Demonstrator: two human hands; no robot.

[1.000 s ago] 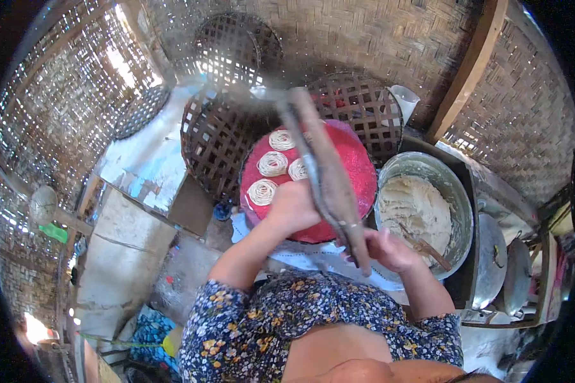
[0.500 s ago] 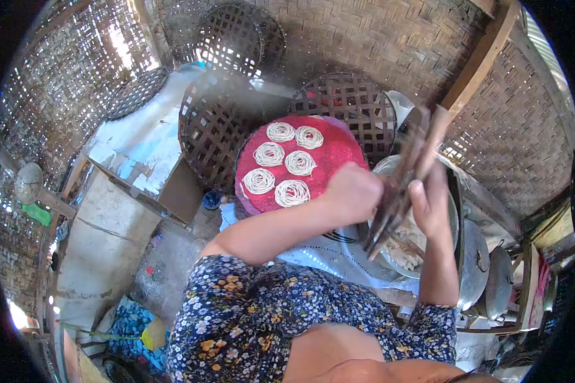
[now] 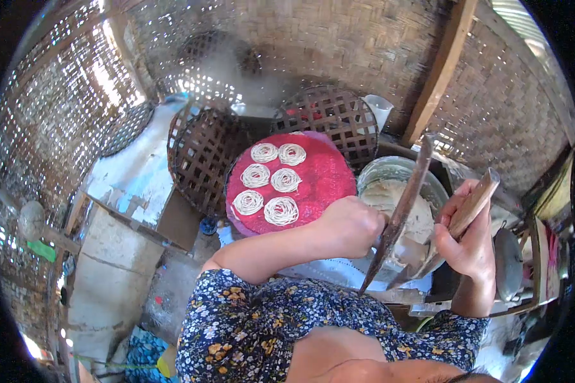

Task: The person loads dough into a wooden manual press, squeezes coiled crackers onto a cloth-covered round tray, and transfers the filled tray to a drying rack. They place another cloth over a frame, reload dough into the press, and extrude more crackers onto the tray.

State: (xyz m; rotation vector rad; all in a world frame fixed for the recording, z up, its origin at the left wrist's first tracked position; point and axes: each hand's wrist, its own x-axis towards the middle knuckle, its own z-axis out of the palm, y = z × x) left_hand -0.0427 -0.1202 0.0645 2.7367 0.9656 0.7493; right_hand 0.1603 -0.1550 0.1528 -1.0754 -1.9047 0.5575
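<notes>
My left hand (image 3: 353, 225) is closed in a fist at the middle of a long, dark wooden bar (image 3: 406, 207) with a pointed lower end. The bar stands slanted in front of a large bowl (image 3: 372, 171) of pale dough or batter (image 3: 390, 191). My right hand (image 3: 471, 239) grips the light wooden handle (image 3: 476, 203) of a tool whose flat, smeared lower part slants down left over the bowl; its exact kind is unclear. To the left, a round tray with red cloth (image 3: 319, 185) carries several coiled noodle nests (image 3: 281, 211).
Woven basket trays (image 3: 204, 159) lean left of and behind the red tray, one more round lattice tray (image 3: 331, 118) behind it. A white pitcher (image 3: 379, 110) stands at the back. A wooden post (image 3: 442, 73) rises near the bowl, and a pot lid (image 3: 508, 265) is at right.
The two tools, blurred and close together before, are now apart. My right hand has moved right with its tool, uncovering more of the bowl. The whole view has shifted slightly.
</notes>
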